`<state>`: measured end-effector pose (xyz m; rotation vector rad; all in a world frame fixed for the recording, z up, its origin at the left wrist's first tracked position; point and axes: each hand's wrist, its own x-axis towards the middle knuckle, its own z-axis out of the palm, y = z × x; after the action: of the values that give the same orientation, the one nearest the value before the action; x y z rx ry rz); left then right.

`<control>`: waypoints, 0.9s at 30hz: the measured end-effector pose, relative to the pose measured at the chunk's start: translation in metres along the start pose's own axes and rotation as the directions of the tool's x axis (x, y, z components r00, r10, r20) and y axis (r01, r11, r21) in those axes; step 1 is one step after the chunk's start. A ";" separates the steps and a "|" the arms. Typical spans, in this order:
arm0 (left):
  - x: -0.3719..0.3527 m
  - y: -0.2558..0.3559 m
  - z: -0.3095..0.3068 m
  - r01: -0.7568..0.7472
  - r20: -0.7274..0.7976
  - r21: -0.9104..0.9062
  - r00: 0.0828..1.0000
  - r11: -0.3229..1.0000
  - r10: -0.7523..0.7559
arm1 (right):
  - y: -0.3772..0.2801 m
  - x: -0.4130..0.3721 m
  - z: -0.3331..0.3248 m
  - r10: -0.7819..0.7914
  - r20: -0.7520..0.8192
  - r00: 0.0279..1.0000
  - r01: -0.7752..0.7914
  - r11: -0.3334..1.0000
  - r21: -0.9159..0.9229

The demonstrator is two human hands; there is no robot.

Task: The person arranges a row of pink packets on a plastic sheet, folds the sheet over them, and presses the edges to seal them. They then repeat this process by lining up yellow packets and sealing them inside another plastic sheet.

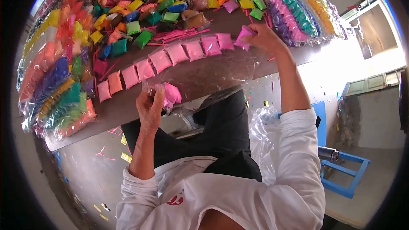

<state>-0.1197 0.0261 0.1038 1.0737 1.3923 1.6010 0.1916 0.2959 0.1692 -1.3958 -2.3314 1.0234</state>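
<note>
My left hand (150, 107) pinches the mouth of a clear plastic bag near the table's front edge, and a bright pink packet (171, 94) sits in or against it. The bag's thin film (213, 70) stretches rightward over the tabletop. My right hand (266, 40) is closed on a magenta packet (243, 37) at the right end of a curved row. That row is made of several soft pillow packets, from pale pink (161, 60) to salmon (114, 82) at its left part. My right fingertips are partly hidden by the hand.
A heap of multicoloured packets (170, 6) covers the back of the brown table (187, 74). Pink sticks (181, 35) lie before it. Filled clear bags are stacked left (59, 98) and right (294, 12). A blue stool frame (347, 174) stands at lower right, beside a metal flask (328, 153).
</note>
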 end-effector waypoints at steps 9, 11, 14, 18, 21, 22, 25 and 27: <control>-0.002 0.000 0.000 0.007 -0.030 -0.008 1.000 1.000 -0.007 | -0.042 0.031 0.015 -0.112 0.233 0.966 0.160 0.967 -0.199; -0.003 -0.001 -0.002 0.009 -0.029 -0.010 1.000 1.000 -0.009 | -0.041 0.034 0.022 -0.137 0.189 0.972 0.182 0.953 -0.242; -0.002 0.000 0.000 0.007 -0.028 -0.014 1.000 1.000 -0.007 | -0.016 0.034 0.038 -0.266 0.051 0.963 0.270 0.919 -0.287; -0.001 0.000 0.001 -0.015 -0.022 0.016 1.000 1.000 0.015 | -0.014 0.018 0.038 -0.138 0.082 0.987 0.157 0.937 -0.314; -0.001 0.003 0.002 -0.030 -0.015 0.004 0.999 1.000 0.030 | -0.023 -0.013 0.029 -0.030 -0.074 0.997 0.032 0.999 0.031; -0.001 0.002 0.002 -0.030 -0.016 -0.006 0.999 1.000 0.030 | -0.021 -0.025 0.025 0.016 -0.154 0.988 0.015 0.980 0.200; -0.001 -0.006 0.002 -0.019 -0.047 -0.010 0.999 1.000 0.018 | -0.008 -0.056 0.005 0.107 -0.611 0.785 0.118 0.942 0.316; 0.000 -0.004 0.005 -0.026 -0.059 -0.018 0.998 0.999 0.025 | -0.038 -0.102 0.003 0.127 -0.704 0.699 0.229 0.892 0.389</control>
<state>-0.1146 0.0286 0.1000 1.0452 1.4043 1.6731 0.2173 0.1973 0.2072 -1.2179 -1.4264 0.7341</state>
